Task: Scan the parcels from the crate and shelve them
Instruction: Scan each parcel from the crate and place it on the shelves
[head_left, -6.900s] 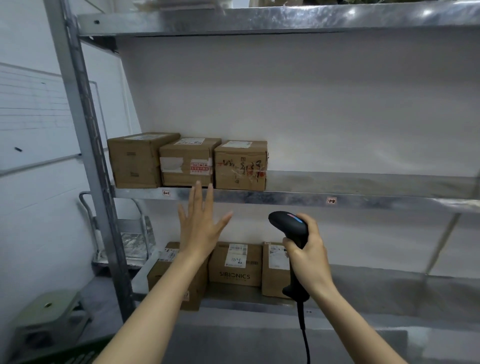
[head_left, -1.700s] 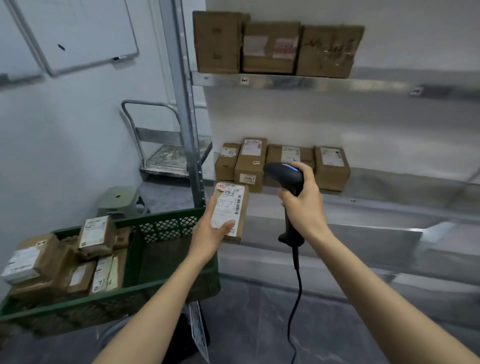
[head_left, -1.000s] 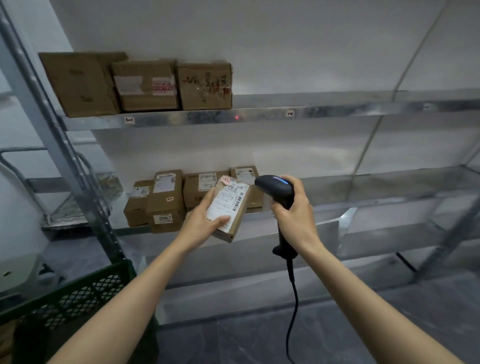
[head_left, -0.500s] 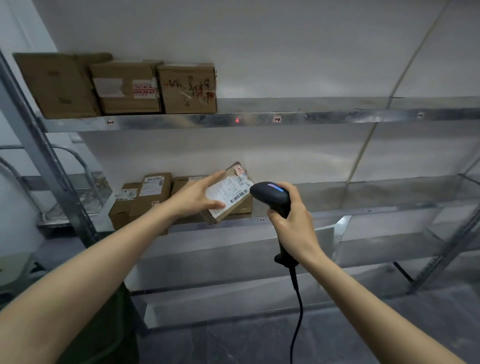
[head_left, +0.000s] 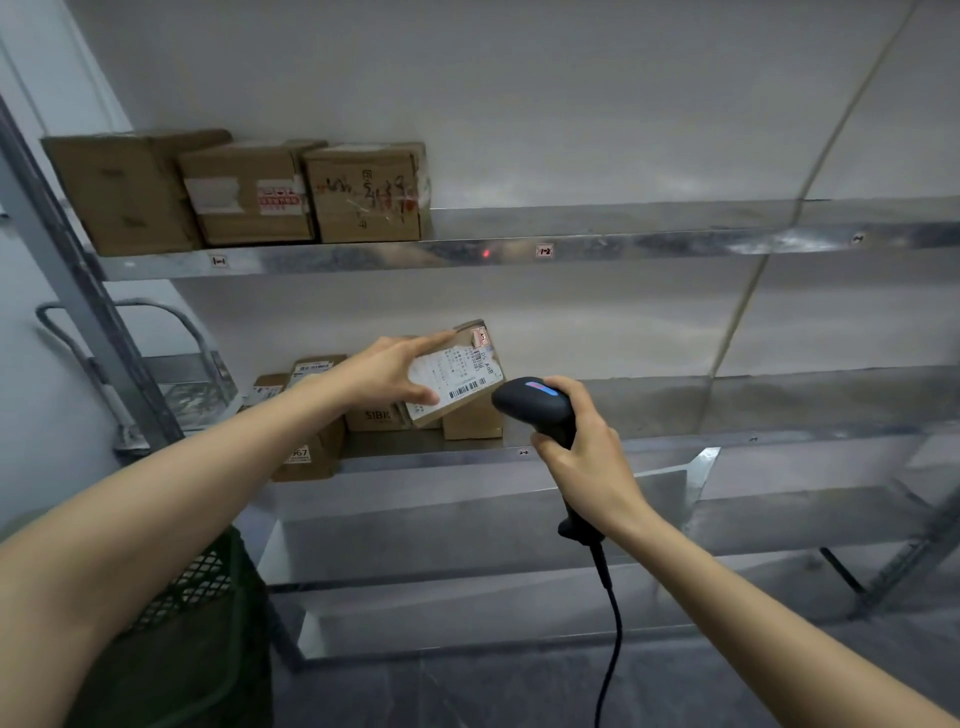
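Your left hand (head_left: 387, 371) has lifted the parcel (head_left: 457, 376) over the boxes (head_left: 471, 425) on the shelf (head_left: 675, 415), at 10 o'clock from the scanner (head_left: 535, 408). Its grip pinches the parcel; your right hand (head_left: 587, 462) wraps the scanner. Shelving looks next.

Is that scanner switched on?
On: a light glows atop the scanner, and a red dot shows on the upper shelf edge.

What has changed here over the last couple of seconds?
The left hand has carried the labelled parcel forward to the row of boxes on the lower shelf, tilting it. It was not let go. The right hand still grips the scanner, and the three upper-shelf boxes stayed put.
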